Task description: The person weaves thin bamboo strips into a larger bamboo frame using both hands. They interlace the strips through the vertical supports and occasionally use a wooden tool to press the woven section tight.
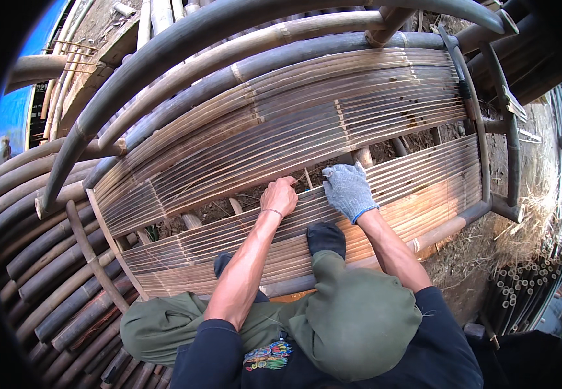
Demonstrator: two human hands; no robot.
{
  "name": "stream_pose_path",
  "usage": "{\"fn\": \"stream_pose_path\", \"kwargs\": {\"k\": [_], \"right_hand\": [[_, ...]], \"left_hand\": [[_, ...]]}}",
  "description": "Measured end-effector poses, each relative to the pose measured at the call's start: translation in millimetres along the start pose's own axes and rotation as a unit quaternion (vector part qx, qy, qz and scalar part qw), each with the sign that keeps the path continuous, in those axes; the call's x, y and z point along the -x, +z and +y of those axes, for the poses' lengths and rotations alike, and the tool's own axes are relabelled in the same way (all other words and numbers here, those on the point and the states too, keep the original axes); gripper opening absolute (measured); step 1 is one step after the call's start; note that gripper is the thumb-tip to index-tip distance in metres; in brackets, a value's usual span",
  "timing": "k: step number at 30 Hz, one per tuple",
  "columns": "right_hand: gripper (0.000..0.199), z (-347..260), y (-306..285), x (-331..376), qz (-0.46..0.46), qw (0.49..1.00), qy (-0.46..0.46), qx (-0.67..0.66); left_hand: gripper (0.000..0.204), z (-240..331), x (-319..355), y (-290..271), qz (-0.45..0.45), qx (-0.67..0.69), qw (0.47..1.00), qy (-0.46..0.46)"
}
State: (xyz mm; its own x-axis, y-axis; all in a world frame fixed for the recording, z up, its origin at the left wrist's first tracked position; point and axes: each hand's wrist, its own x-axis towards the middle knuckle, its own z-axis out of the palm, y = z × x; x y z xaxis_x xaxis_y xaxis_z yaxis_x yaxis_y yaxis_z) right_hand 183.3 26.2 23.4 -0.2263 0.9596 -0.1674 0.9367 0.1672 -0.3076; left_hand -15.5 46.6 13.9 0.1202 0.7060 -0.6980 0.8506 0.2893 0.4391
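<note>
Left hand (279, 196) and right hand (349, 188) are held apart, a short space being left between them, both backs turned up. On the left the fingers are curled down at the far edge of the near slatted panel (290, 230), the wrist almost straight; on the right the fingers are bent over the same edge, and the knuckles are raised. Both forearms are reached forward from dark sleeves (206, 347). Whether a slat is gripped by either hand cannot be told, as the fingertips are hidden.

One grey knitted glove (353, 196) is worn, on the right hand; one thin wristband (272, 211) is seen on the left wrist. Two slatted panels can be counted: the near one lies under and toward the body from the hands, and the far panel (281, 142) is set just beyond them, across one gap. Three long curved poles (158, 55) are ranged farther out. Two dark-covered feet are seen: one foot (326, 238) is placed below the gloved hand, while the other foot (222, 262) is mostly covered by the left forearm and trousers.

Individual slats are too fine to be counted surely. Well left of the hands, stacked poles (41, 272) are cut off by the dark rim.
</note>
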Motion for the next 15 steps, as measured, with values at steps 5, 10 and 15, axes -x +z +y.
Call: {"fn": "stream_pose_path", "kwargs": {"k": [5, 10, 15], "right_hand": [[0.021, 4.5, 21.8, -27.0, -0.127, 0.991, 0.018, -0.038], [0.019, 56.6, 93.7, -78.9, -0.405, 0.902, -0.124, -0.083], [0.019, 45.3, 98.2, -82.1, -0.419, 0.879, -0.137, -0.183]], "left_hand": [[0.035, -8.7, -16.3, 6.8, -0.025, -0.041, 0.999, -0.003], [0.046, -50.3, -75.7, 40.6, -0.149, 0.031, 0.983, 0.103], [0.052, -30.2, -76.3, 25.0, -0.272, 0.039, 0.955, 0.111]]}}
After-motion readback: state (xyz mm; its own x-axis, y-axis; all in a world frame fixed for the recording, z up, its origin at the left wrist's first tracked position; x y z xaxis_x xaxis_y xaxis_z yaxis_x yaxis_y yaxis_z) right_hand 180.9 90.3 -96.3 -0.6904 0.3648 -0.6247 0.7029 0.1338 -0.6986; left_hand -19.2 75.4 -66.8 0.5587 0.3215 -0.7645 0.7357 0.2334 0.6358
